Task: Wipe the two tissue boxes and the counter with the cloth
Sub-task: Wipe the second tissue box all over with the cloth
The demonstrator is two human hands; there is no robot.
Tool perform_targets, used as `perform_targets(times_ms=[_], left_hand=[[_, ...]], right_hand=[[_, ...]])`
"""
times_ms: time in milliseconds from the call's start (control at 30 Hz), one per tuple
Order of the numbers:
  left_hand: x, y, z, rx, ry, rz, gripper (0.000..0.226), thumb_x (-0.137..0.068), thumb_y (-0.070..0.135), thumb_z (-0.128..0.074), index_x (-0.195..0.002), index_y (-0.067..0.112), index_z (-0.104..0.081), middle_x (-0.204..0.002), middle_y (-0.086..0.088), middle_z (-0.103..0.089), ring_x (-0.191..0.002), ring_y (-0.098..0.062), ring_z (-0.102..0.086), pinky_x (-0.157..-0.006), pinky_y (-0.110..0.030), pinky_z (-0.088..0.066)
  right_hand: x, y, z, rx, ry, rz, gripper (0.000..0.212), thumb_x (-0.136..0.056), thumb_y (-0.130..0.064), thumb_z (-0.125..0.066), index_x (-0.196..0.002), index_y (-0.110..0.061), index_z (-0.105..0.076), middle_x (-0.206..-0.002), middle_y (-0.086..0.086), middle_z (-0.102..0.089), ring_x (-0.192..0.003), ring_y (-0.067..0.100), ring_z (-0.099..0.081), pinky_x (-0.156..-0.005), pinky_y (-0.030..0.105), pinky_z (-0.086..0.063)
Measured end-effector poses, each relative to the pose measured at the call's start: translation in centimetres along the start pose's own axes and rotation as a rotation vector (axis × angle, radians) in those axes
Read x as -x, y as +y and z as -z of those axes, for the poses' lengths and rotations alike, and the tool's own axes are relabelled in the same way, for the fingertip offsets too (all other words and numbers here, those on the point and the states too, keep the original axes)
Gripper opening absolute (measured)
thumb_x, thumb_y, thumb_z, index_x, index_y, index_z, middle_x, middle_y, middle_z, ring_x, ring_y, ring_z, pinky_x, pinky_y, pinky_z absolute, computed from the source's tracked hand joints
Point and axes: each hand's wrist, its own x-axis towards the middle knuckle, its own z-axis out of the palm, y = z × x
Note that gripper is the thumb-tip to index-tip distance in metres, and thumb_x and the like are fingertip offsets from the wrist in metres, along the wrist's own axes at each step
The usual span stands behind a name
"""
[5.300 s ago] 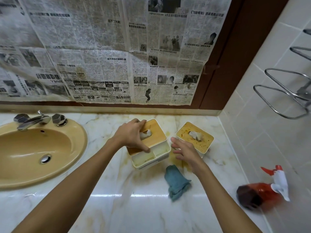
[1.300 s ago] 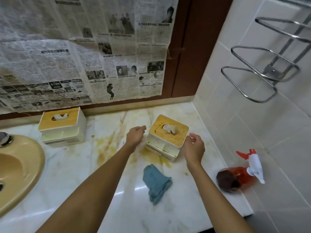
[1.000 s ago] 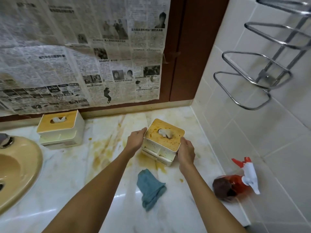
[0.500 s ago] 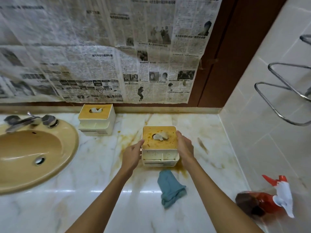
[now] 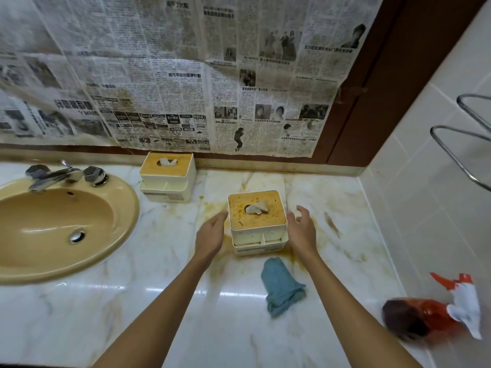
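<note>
A stained cream tissue box (image 5: 257, 221) with an orange-smeared lid stands on the marble counter (image 5: 159, 301). My left hand (image 5: 211, 236) is open just left of it and my right hand (image 5: 301, 232) is open just right of it; neither grips the box. A cleaner second tissue box (image 5: 168, 176) stands at the back wall near the sink. The blue cloth (image 5: 280, 285) lies crumpled on the counter in front of the stained box, between my forearms. Orange-brown stains spread over the counter around the box.
A tan sink (image 5: 53, 221) with a chrome tap (image 5: 57, 175) fills the left. A red spray bottle (image 5: 435, 314) lies on its side at the right, by the tiled wall. Metal towel rails (image 5: 462, 150) jut from that wall. Newspaper covers the back wall.
My hands held the stained box at its sides half a second ago; now both have let go and sit slightly apart from it. The first box was moved earlier to the back wall.
</note>
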Motion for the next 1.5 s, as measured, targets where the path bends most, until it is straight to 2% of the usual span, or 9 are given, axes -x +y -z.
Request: perform_targets(times_ms=[100, 200, 400, 600, 767, 933, 1067, 1333, 1500], left_hand=[[-1.7, 0.9, 1.1, 0.016, -0.076, -0.083, 0.071, -0.1, 0.043, -0.063, -0.162, 0.024, -0.034, -0.159, -0.006, -0.045, -0.143, -0.027, -0.044, -0.108, -0.039, -0.04], [-3.2, 1.3, 2.2, -0.141, -0.253, -0.142, 0.113, -0.084, 0.036, -0.085, -0.167, 0.029, -0.008, -0.169, -0.005, -0.026, -0.152, -0.029, -0.031, -0.117, -0.049, -0.037], [-4.3, 2.4, 2.3, -0.42, -0.457, -0.299, 0.159, -0.058, 0.032, -0.103, -0.164, 0.03, 0.016, -0.173, -0.003, -0.013, -0.159, -0.025, -0.016, -0.125, -0.041, -0.021], [-4.6, 2.1, 1.5, -0.474, -0.442, -0.377, 0.158, -0.055, 0.034, -0.103, -0.165, 0.03, 0.01, -0.171, -0.003, -0.022, -0.156, -0.023, -0.022, -0.123, -0.037, -0.025], [-5.2, 2.4, 1.4, -0.537, -0.408, -0.321, 0.155, -0.055, 0.036, -0.103, -0.166, 0.02, 0.004, -0.169, -0.004, -0.027, -0.154, -0.026, -0.028, -0.12, -0.036, -0.028], [-5.9, 2.3, 1.1, -0.561, -0.412, -0.295, 0.127, -0.057, 0.029, -0.102, -0.159, 0.02, -0.026, -0.15, -0.002, -0.054, -0.14, -0.029, -0.048, -0.101, -0.032, -0.042], [-6.1, 2.3, 1.1, -0.605, -0.383, -0.302, 0.125, -0.054, 0.036, -0.102, -0.156, 0.026, -0.03, -0.148, 0.002, -0.056, -0.136, -0.026, -0.052, -0.098, -0.033, -0.043], [-6.6, 2.8, 1.5, -0.7, -0.409, -0.264, 0.135, -0.048, 0.051, -0.098, -0.156, 0.034, -0.019, -0.155, 0.007, -0.05, -0.13, -0.025, -0.056, -0.102, -0.044, -0.048], [-6.4, 2.7, 1.7, -0.769, -0.383, -0.305, 0.133, -0.042, 0.067, -0.089, -0.152, 0.039, -0.018, -0.153, 0.01, -0.053, -0.129, -0.023, -0.06, -0.099, -0.046, -0.049]], right_hand=[[1.9, 2.8, 1.4, 0.125, 0.082, 0.063, 0.029, -0.094, -0.039, -0.063, -0.117, -0.023, -0.053, -0.116, 0.008, -0.059, -0.109, 0.026, -0.059, -0.085, 0.035, -0.051], [3.8, 5.3, 2.4, 0.25, -0.135, 0.108, 0.027, -0.087, -0.044, -0.071, -0.103, -0.025, -0.058, -0.091, -0.006, -0.058, -0.088, 0.018, -0.061, -0.066, 0.023, -0.044], [6.9, 8.2, 1.8, 0.773, -0.433, 0.248, 0.085, -0.055, -0.07, -0.073, -0.13, -0.039, -0.046, -0.115, -0.007, -0.048, -0.106, 0.016, -0.051, -0.088, 0.03, -0.049], [6.5, 9.0, 1.4, 0.682, -0.416, 0.241, 0.055, -0.079, -0.023, -0.067, -0.132, -0.026, -0.056, -0.112, 0.0, -0.059, -0.099, 0.016, -0.058, -0.081, 0.022, -0.048], [5.8, 6.1, 3.8, 0.418, -0.335, 0.255, 0.035, -0.074, -0.012, -0.07, -0.103, -0.03, -0.076, -0.086, -0.015, -0.07, -0.079, 0.005, -0.064, -0.064, 0.011, -0.043], [2.8, -0.6, 7.2, 0.197, -0.163, 0.282, 0.025, -0.084, -0.005, -0.067, -0.092, -0.029, -0.069, -0.083, 0.0, -0.066, -0.066, 0.017, -0.065, -0.052, 0.028, -0.056], [-2.0, -4.0, 6.1, 0.342, -0.035, 0.405, 0.033, -0.09, -0.006, -0.058, -0.119, -0.018, -0.066, -0.102, 0.005, -0.057, -0.088, 0.022, -0.059, -0.07, 0.029, -0.054], [-7.5, -5.4, 1.5, 0.686, -0.229, 0.617, 0.053, -0.092, 0.004, -0.046, -0.14, -0.015, -0.059, -0.139, 0.006, -0.052, -0.122, 0.026, -0.051, -0.107, 0.035, -0.041], [-8.2, -3.0, 0.9, 0.9, -0.244, 0.751, 0.065, -0.083, 0.015, -0.047, -0.135, -0.019, -0.064, -0.149, 0.001, -0.054, -0.112, 0.038, -0.06, -0.098, 0.048, -0.049]])
